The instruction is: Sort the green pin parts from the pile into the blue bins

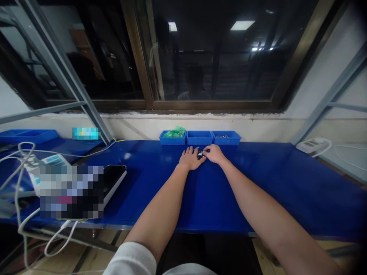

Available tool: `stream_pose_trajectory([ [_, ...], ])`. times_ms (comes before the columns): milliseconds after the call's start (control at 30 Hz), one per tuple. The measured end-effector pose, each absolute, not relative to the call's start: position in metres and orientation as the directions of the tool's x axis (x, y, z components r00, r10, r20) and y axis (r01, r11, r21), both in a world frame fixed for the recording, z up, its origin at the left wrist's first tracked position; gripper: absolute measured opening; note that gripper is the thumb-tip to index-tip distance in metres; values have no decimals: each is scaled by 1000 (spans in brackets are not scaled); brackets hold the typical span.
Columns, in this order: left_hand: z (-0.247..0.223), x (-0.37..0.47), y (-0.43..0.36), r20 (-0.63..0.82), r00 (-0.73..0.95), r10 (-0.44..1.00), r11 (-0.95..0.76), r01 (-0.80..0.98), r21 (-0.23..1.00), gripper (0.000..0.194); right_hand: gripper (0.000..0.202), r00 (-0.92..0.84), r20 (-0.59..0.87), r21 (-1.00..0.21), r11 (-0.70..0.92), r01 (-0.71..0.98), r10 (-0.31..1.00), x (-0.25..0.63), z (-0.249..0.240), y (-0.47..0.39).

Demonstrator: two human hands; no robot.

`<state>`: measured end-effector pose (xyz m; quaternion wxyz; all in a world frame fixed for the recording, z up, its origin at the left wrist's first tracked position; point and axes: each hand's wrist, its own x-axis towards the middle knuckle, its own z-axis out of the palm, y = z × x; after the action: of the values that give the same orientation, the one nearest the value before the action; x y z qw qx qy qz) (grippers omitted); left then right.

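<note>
Several small, thin, shiny metal pieces (200, 153) lie in a little heap on the blue tabletop (212, 191), between my two hands. My left hand (190, 159) lies flat at the heap's left side, fingers spread, partly covering it. At the right edge of the heap, my right hand (215, 153) has its thumb and fingertips pinched together. What sits between those fingertips is too small to make out. Just behind the hands stand a blue bin with green plastic bags (175, 133), a middle blue bin (200, 139) and a right blue bin (227, 139) holding small metal parts.
A dark-screened device (114, 176), partly pixelated, rests at the table's left with white cables (20, 191) hanging around it. A blue tray (37, 135) is farther left. Grey metal frame posts (94, 122) rise on both sides. A white power strip (313, 145) lies at right.
</note>
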<state>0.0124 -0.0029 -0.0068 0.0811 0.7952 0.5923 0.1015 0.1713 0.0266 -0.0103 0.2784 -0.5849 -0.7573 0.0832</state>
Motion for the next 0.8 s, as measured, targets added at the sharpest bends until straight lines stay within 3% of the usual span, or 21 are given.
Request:
stream_pose_trajectory([
  [367, -9, 13, 2, 189, 267, 945, -310, 916, 256, 62, 17, -177, 379, -414, 338, 845, 908, 167, -14, 28],
  [700, 3, 13, -1, 452, 262, 853, -415, 865, 283, 25, 17, -135, 557, -520, 471, 712, 819, 164, -5, 22],
  [800, 1, 11, 2, 495, 221, 840, -417, 846, 330, 16, 15, -126, 525, -641, 489, 592, 842, 162, -5, 21],
])
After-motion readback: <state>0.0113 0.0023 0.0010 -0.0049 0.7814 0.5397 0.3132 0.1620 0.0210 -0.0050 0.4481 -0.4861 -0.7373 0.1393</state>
